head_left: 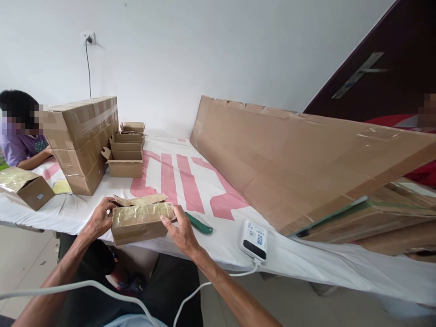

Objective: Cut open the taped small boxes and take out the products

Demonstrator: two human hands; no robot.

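Between my two hands is a small cardboard box (141,225) at the table's front edge, with yellowish clear tape across its top and a flap partly raised at the back. My left hand (101,217) grips its left end, fingers curled at the upper corner. On the right end, my right hand (180,229) holds the box with the thumb on the taped top. A green curved handle (200,224) of some tool lies just right of my right hand; its other end is hidden behind that hand.
A stack of taped cartons (85,145) stands left, beside several open small boxes (125,168). A taped box (29,188) sits far left, near a seated person (20,141). A large cardboard sheet (306,168) leans at right. A white device (254,240) trails a cable.
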